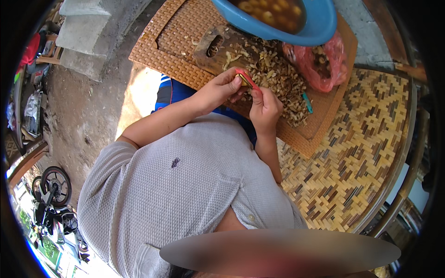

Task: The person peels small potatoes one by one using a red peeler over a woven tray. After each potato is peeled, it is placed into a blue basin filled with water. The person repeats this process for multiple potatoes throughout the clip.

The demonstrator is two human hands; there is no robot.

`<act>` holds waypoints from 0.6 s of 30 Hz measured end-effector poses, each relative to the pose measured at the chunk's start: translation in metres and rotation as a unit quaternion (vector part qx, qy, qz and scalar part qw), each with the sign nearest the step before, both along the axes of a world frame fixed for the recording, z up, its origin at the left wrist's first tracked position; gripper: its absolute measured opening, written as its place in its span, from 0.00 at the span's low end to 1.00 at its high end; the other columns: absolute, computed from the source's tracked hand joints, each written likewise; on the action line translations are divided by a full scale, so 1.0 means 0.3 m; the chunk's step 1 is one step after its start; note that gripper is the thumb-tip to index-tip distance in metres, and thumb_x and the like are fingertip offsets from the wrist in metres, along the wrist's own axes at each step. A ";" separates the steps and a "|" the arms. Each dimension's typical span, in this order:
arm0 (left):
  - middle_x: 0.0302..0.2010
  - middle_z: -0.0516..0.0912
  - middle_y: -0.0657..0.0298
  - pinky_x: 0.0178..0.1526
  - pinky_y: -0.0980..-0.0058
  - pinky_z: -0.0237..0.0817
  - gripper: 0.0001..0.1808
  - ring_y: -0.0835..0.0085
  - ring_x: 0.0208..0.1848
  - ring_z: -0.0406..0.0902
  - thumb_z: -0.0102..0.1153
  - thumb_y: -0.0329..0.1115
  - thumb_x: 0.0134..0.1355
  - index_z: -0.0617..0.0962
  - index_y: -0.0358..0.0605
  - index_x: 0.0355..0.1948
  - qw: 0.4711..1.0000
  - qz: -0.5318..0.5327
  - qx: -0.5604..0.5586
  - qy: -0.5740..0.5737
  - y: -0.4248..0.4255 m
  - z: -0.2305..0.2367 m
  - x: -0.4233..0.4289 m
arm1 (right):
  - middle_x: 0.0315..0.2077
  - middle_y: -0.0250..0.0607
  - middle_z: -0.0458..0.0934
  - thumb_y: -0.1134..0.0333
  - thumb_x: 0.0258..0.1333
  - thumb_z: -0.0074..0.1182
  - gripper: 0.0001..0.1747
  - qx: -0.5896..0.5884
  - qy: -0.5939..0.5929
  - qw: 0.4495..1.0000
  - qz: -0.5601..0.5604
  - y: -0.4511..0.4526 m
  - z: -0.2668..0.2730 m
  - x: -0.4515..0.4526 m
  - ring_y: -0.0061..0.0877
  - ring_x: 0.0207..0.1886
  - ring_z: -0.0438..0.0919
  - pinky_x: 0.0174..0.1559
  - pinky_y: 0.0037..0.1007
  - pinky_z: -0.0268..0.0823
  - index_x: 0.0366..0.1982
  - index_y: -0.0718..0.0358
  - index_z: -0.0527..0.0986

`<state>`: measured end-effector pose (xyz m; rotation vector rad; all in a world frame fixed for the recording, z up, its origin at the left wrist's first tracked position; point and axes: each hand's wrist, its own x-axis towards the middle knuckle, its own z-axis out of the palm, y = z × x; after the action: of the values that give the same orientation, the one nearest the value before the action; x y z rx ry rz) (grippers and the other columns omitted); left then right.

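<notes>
My right hand [266, 107] grips a red-handled peeler [256, 87], its slotted head pointing up and left. Against that head, my left hand [227, 83] pinches a small yellowish piece [244, 82], mostly hidden by the fingers. Below and beyond both hands, a heap of brown peelings [278, 80] spreads over the woven-pattern table [187, 21]. A teal-handled tool [307, 103] lies at the right edge of the heap. Further off, a blue basin [271, 34] holds brown liquid with several round yellowish pieces [267, 15].
A wooden board with a hand slot [205, 52] lies left of the peelings. Beside the basin sits a red plastic bag [333, 66] with brown pieces inside. Woven bamboo matting [358, 146] covers the surface at right. A motorcycle [55, 205] stands on the ground at far left.
</notes>
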<state>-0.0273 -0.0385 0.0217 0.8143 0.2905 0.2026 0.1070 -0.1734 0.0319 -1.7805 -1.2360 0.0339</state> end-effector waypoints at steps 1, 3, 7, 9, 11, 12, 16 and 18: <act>0.36 0.73 0.70 0.42 0.79 0.62 0.21 0.81 0.37 0.67 0.49 0.51 0.82 0.74 0.45 0.61 1.000 0.003 0.004 -0.003 -0.002 -0.001 -0.001 | 0.22 0.47 0.78 0.61 0.72 0.63 0.15 -0.002 0.001 1.000 0.000 0.000 -0.001 -0.001 0.45 0.24 0.79 0.26 0.38 0.68 0.35 0.66 0.79; 0.35 0.72 0.71 0.41 0.79 0.61 0.21 0.82 0.37 0.66 0.49 0.52 0.82 0.74 0.45 0.60 1.000 0.000 0.014 -0.009 -0.006 -0.001 -0.001 | 0.22 0.47 0.78 0.61 0.72 0.63 0.15 -0.002 0.004 1.000 -0.006 0.001 -0.002 -0.005 0.45 0.24 0.79 0.26 0.38 0.68 0.35 0.66 0.79; 0.35 0.71 0.72 0.41 0.80 0.61 0.20 0.82 0.36 0.65 0.48 0.51 0.83 0.74 0.46 0.60 0.999 -0.006 0.046 -0.021 -0.004 0.002 -0.002 | 0.23 0.47 0.79 0.61 0.72 0.63 0.15 0.000 0.014 1.000 -0.003 -0.001 0.000 -0.013 0.45 0.24 0.80 0.27 0.38 0.69 0.35 0.66 0.79; 0.35 0.71 0.72 0.40 0.80 0.60 0.19 0.82 0.36 0.65 0.48 0.50 0.83 0.74 0.47 0.60 0.999 -0.026 0.037 -0.006 0.005 0.007 -0.008 | 0.23 0.48 0.79 0.61 0.72 0.63 0.15 -0.017 0.021 1.000 0.002 -0.006 0.005 -0.015 0.45 0.25 0.80 0.27 0.38 0.69 0.35 0.66 0.79; 0.35 0.71 0.72 0.40 0.79 0.60 0.18 0.81 0.36 0.65 0.48 0.49 0.83 0.74 0.47 0.60 0.999 -0.041 0.020 -0.002 0.009 0.010 -0.015 | 0.23 0.48 0.79 0.61 0.72 0.63 0.15 -0.016 0.012 1.000 -0.001 -0.018 0.013 -0.014 0.45 0.25 0.80 0.27 0.38 0.70 0.35 0.66 0.79; 0.35 0.71 0.72 0.40 0.79 0.60 0.18 0.81 0.36 0.64 0.47 0.48 0.83 0.74 0.46 0.61 0.999 -0.045 0.007 -0.008 0.007 0.011 -0.019 | 0.23 0.48 0.79 0.61 0.72 0.63 0.15 -0.007 0.007 1.000 -0.009 -0.021 0.016 -0.015 0.45 0.25 0.80 0.28 0.38 0.70 0.35 0.66 0.79; 0.35 0.71 0.71 0.41 0.79 0.61 0.19 0.80 0.36 0.64 0.48 0.46 0.83 0.73 0.46 0.64 0.996 -0.048 0.063 0.044 -0.027 0.006 -0.025 | 0.23 0.48 0.79 0.61 0.72 0.63 0.15 -0.004 0.021 1.000 0.000 -0.024 0.018 -0.023 0.44 0.24 0.80 0.27 0.38 0.69 0.34 0.66 0.79; 0.35 0.71 0.71 0.41 0.78 0.60 0.22 0.80 0.36 0.64 0.50 0.47 0.82 0.72 0.46 0.67 0.998 -0.044 0.038 0.011 -0.025 -0.003 -0.025 | 0.23 0.47 0.78 0.61 0.72 0.63 0.15 -0.013 0.007 1.000 0.008 -0.023 0.016 -0.021 0.43 0.24 0.80 0.27 0.38 0.68 0.34 0.66 0.79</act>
<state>-0.0349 -0.0458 0.0209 0.9026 0.2690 0.1221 0.1007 -0.1802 0.0366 -1.7909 -1.2452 0.0712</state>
